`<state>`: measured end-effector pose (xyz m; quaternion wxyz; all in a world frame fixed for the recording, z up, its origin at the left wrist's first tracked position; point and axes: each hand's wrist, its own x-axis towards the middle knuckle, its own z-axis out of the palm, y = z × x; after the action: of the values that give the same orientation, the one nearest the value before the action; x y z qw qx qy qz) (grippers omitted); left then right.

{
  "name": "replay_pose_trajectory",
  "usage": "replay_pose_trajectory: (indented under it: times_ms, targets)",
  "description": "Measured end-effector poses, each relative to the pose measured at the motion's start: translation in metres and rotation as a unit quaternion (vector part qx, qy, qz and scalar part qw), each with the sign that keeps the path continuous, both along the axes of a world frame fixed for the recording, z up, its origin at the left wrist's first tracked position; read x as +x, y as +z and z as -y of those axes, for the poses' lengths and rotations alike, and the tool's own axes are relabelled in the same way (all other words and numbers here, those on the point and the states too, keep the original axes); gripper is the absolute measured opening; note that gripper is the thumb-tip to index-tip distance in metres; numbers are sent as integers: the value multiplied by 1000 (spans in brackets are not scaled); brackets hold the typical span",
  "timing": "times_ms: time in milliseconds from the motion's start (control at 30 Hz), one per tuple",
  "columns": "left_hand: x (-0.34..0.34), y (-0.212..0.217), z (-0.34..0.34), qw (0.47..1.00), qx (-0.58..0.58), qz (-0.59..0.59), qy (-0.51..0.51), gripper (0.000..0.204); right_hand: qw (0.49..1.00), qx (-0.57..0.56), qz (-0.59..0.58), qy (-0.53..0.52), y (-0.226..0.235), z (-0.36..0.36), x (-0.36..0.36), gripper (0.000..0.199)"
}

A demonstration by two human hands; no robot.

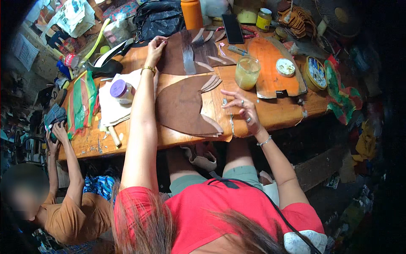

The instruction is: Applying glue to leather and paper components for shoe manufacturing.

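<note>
My left hand (156, 50) reaches far over the wooden table, its fingers pinched at the left edge of dark brown leather pieces (173, 55). Those pieces overlap, and a wet-looking glossy streak crosses them. Closer to me lies a stack of curved brown leather pieces (182, 103) with paler, layered edge strips. My right hand (244, 111) hovers by the table's front edge, right of this stack, fingers apart and holding nothing. Beyond it stands a glass jar (248, 76) of cloudy yellowish stuff.
An orange sheet (266, 55) carries a small round tub (285, 67); a phone (232, 29) lies behind. A purple-lidded jar (122, 91) stands on white cloth (111, 106) at left. Another person (74, 207) works at the table's left end. An orange bottle (191, 15) stands at the back.
</note>
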<state>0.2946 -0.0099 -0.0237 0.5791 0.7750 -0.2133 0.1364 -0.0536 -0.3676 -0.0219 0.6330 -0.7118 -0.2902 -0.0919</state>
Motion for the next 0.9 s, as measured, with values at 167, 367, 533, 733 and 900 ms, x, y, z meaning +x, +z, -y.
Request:
replay_pose_trajectory:
  times_ms: [167,367,533,733,900]
  targets:
    - [35,-37,-1,990,66,77,95,10,999,-26,31,-8,1,-1,-1,57]
    - [4,-24,14,925,238,123,270,32,943,-192,206,-178,26,11,3,35]
    - [-68,18,37,997,44,71,-4,31,830,-349,225,-373,69,43,63,41]
    - [-202,20,27,973,223,0,-58,45,794,-563,-12,-231,83,47,109,83]
    - [-270,-5,6,944,287,42,154,73,788,-589,-65,-168,87,58,126,93]
